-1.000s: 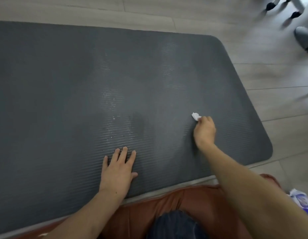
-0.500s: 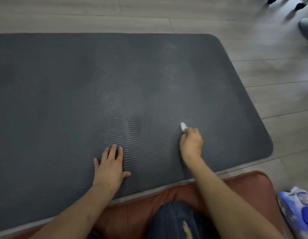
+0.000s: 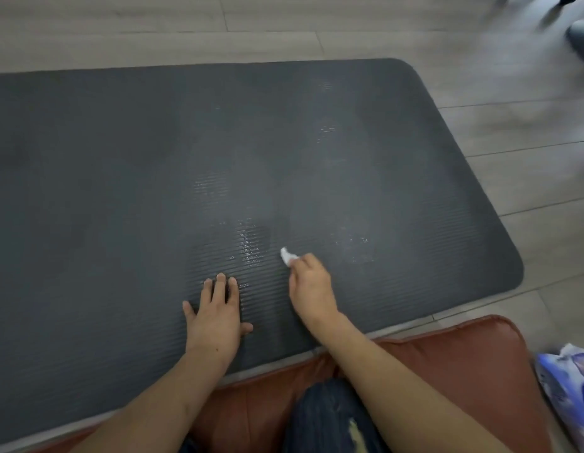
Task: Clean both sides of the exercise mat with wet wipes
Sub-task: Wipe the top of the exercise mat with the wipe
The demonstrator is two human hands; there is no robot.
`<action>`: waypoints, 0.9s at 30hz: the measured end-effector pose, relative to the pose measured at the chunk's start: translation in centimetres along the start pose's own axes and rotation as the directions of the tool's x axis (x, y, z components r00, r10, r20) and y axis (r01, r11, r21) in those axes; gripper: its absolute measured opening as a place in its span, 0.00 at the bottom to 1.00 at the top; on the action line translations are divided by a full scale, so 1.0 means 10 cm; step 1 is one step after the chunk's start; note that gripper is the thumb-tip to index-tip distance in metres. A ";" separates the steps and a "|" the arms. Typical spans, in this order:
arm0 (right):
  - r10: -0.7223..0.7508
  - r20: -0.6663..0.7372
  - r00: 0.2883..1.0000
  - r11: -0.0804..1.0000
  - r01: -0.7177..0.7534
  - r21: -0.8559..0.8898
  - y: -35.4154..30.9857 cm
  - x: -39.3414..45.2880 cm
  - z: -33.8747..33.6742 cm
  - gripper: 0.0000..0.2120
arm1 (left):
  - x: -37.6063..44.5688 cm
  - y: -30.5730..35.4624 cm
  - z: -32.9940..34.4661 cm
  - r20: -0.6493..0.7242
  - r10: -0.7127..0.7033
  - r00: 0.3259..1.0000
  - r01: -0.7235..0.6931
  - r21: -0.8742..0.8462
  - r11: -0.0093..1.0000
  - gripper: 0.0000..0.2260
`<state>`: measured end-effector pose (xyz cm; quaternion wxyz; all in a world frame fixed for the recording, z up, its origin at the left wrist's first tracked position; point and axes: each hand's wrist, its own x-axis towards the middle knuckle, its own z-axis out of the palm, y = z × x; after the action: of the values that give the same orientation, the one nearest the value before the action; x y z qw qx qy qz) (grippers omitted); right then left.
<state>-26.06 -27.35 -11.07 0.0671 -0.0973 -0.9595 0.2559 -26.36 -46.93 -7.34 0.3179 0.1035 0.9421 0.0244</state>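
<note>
mat: the grey exercise mat (image 3: 120, 191) lies flat on the wood floor (image 3: 529, 165) and fills most of the view; its far right corner is rounded and its near edge runs right along my knees. Only the ribbed top side is visible.

left hand: the left hand (image 3: 215, 317) is planted flat on the mat near the close edge, fingers straight and a bit spread, gripping nothing. Looks like it's just pinning the mat down.

wet patch: just past those fingertips there's a shiny damp streak (image 3: 251, 246), so that strip has clearly been wiped.

wipe: a small scrunched white wet wipe (image 3: 288, 256) pokes out ahead of the right fingers, pressed on the mat beside the streak.

right hand: the right hand (image 3: 311, 289) is curled round the wipe, pinching it and holding it down.

cushion: a brown cushion (image 3: 447, 364) sits under my knees at the mat's near edge.

wipe pack: a blue and white pack (image 3: 568, 384) sits on the floor at far right, well apart from the hands.

what could go wrong: honestly that wipe is balled up tiny, so it covers a thin strip per pass and will probably dry out or shred on the ribs. Easy to miss patches, especially the big dry left end. And if the left hand lifts, the mat could slide or bunch under the scrubbing.
</note>
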 end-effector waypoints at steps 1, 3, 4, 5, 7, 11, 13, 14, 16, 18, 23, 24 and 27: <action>-0.167 0.109 0.980 0.986 0.166 0.016 -0.15 -0.11 0.09 0.18 | 0.00 0.00 0.00 -0.008 -0.001 1.000 0.001 0.003 1.000 0.44; -0.352 0.211 0.912 0.932 0.361 -0.008 -0.04 -0.08 0.00 0.13 | 0.00 -0.01 0.02 -0.010 0.001 1.000 -0.001 -0.004 1.000 0.44; -0.340 0.207 0.917 0.930 0.360 -0.070 0.17 0.01 -0.14 0.11 | -0.01 -0.01 0.03 -0.014 0.003 1.000 -0.003 -0.004 1.000 0.44; -0.277 0.175 0.945 0.944 0.301 -0.134 0.41 0.10 -0.29 0.10 | -0.02 -0.01 0.03 -0.017 0.006 1.000 -0.006 -0.001 1.000 0.44; -0.024 0.027 0.999 0.974 0.029 -0.223 0.91 0.21 -0.64 0.09 | -0.03 0.00 0.01 -0.020 0.010 1.000 -0.009 0.010 1.000 0.45; 0.242 -0.121 0.963 0.951 -0.260 -0.170 1.05 0.16 -0.86 0.07 | -0.06 0.01 -0.05 -0.085 0.030 0.996 -0.025 0.060 0.998 0.44; 0.102 -0.061 0.993 0.988 -0.108 -0.110 0.82 0.06 -0.72 0.06 | -0.06 0.02 -0.06 -0.122 0.073 0.990 -0.061 0.101 0.993 0.44; 0.015 -0.023 1.000 0.996 -0.017 -0.091 0.72 0.01 -0.64 0.06 | -0.04 0.02 -0.07 -0.119 0.093 0.989 -0.078 0.121 0.990 0.44; -0.081 0.012 0.997 0.995 0.082 -0.054 0.59 -0.07 -0.53 0.03 | 0.00 0.03 -0.09 -0.069 0.104 0.992 -0.094 0.133 0.987 0.46; -0.015 -0.025 1.000 1.000 0.015 -0.004 0.53 -0.11 -0.49 0.04 | 0.01 0.02 -0.09 -0.008 0.098 0.995 -0.096 0.133 0.986 0.51; 0.175 -0.045 0.984 0.984 -0.173 0.048 0.52 -0.04 -0.49 0.05 | -0.01 0.00 -0.06 0.033 0.088 0.996 -0.093 0.173 0.981 0.55; 0.163 -0.033 0.986 0.986 -0.162 0.026 0.52 -0.03 -0.47 0.06 | -0.01 0.00 -0.06 0.031 0.087 0.996 -0.091 0.166 0.982 0.55; 0.164 -0.060 0.985 0.986 -0.162 0.031 0.49 -0.03 -0.40 0.06 | 0.00 0.01 -0.06 0.035 0.081 0.996 -0.085 0.146 0.986 0.54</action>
<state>-24.31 -21.39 -10.13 0.0768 -0.1825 -0.9424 0.2697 -26.69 -46.79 -6.90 0.3219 0.1661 0.9315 -0.0337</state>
